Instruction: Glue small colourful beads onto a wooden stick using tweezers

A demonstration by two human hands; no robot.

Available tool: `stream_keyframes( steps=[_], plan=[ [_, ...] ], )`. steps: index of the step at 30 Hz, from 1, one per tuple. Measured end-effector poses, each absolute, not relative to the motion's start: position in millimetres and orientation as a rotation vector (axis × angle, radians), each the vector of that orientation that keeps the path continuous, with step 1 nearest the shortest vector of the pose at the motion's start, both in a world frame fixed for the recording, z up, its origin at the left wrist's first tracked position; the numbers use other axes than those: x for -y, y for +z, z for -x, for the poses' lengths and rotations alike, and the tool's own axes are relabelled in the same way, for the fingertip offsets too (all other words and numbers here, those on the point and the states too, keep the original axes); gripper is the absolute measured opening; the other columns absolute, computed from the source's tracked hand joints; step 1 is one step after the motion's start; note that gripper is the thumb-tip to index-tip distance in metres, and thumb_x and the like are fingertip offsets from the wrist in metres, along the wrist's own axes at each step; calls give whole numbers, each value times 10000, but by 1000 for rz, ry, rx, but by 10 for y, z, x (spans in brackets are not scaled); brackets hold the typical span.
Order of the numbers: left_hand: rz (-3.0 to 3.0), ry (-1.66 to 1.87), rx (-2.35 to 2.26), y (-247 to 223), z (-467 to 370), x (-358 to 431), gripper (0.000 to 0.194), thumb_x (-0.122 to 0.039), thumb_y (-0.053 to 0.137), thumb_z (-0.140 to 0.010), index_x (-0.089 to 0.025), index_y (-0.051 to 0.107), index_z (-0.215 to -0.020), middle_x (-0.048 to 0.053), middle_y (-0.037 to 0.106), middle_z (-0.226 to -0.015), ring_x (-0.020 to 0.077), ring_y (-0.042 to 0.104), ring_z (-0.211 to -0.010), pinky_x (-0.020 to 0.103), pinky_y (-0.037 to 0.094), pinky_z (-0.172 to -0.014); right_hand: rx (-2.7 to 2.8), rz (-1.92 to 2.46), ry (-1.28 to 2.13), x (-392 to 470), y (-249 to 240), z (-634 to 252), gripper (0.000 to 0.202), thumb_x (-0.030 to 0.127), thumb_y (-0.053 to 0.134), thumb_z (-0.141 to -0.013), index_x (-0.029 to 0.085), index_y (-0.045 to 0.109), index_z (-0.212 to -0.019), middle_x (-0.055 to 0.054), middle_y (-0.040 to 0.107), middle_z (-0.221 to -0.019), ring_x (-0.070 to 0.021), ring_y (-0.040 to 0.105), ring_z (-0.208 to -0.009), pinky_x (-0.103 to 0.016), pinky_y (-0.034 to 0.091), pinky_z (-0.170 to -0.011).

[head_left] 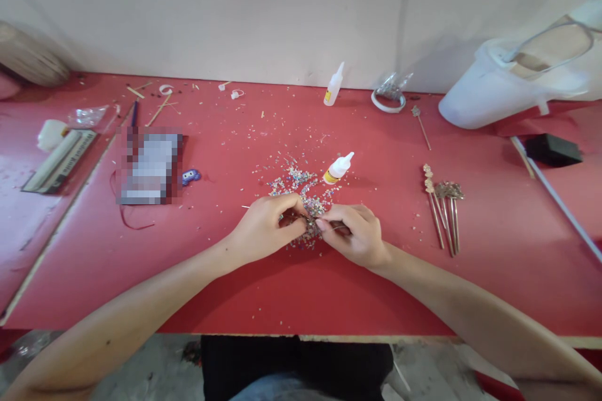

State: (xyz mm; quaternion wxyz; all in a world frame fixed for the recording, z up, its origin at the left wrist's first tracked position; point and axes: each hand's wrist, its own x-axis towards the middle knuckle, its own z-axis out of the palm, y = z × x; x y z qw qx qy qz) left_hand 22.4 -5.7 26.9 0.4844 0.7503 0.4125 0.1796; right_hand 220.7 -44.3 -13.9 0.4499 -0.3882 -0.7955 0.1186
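Both hands meet over a scatter of small glittering stones [294, 185] on the red table [282, 301]. My left hand [273, 220] is closed in a pinch at the edge of a small metallic piece, mostly hidden by the fingers. From the right, my right hand [352, 232] pinches at the same spot, with a thin stick-like part showing between its fingers. What exactly the fingertips grip is too small to tell. Just behind the hands a white glue bottle [337, 169] with a yellow label lies tilted among the stones.
Decorated hair sticks [450, 213] lie at the right, a single one [423, 128] behind them. Another glue bottle [333, 86] and a tape ring [388, 103] are near the wall. A white bucket [493, 91] stands back right; a blurred rectangular object [153, 166] lies left.
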Motion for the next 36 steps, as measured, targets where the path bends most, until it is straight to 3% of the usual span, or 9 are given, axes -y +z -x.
stream_keyframes(
  steps=[5,10,18,20,25,31,36],
  plan=[
    [-1984,486,-961,235,-214,21,70,-185,540,-842,-173,609,-834,-28,606,-715,99,515,-627,223,379,-599,1890,1115,318,448,-79,-2196,159,185,585,-881,212,508,-745,99,404,-497,-50,336,-418,-176,294,-433],
    [-2491,675,-885,193,-165,-47,130,-217,513,-901,-160,623,-941,37,680,-824,177,581,-790,315,403,-738,1859,1220,479,418,-49,-2196,243,215,561,-890,207,455,-672,104,315,-484,-50,260,-416,-181,241,-412],
    [-2751,845,-800,187,-98,-179,133,-193,527,-909,-181,616,-1007,57,708,-927,220,570,-951,386,425,-902,1873,1279,766,367,-94,-2222,236,275,516,-930,199,488,-709,85,349,-514,-62,291,-439,-196,247,-428],
    [-2720,981,-751,153,-84,-201,133,-162,531,-910,-186,611,-1014,59,708,-935,203,581,-945,360,458,-885,1773,1327,796,355,-93,-2226,282,309,505,-940,199,471,-682,74,352,-528,-71,306,-461,-205,255,-438],
    [-2653,1014,-638,23,-74,-200,111,-186,537,-939,-159,632,-889,40,675,-706,138,563,-640,266,461,-640,1528,1334,877,334,-78,-2239,362,377,502,-950,202,426,-642,65,328,-550,-79,292,-486,-222,275,-463],
    [-2231,752,-809,29,-142,-169,298,-328,454,-994,-154,669,-881,60,710,-818,141,633,-773,262,484,-738,1633,1273,905,374,-65,-2238,293,358,500,-952,194,514,-710,59,371,-560,-82,334,-494,-218,298,-468],
    [-1777,655,-844,88,-165,-118,347,-350,438,-994,-158,629,-777,20,693,-730,104,621,-680,205,467,-649,1834,1247,938,388,-73,-2228,211,322,506,-948,199,521,-778,73,353,-554,-72,327,-472,-206,281,-447]
  ],
)
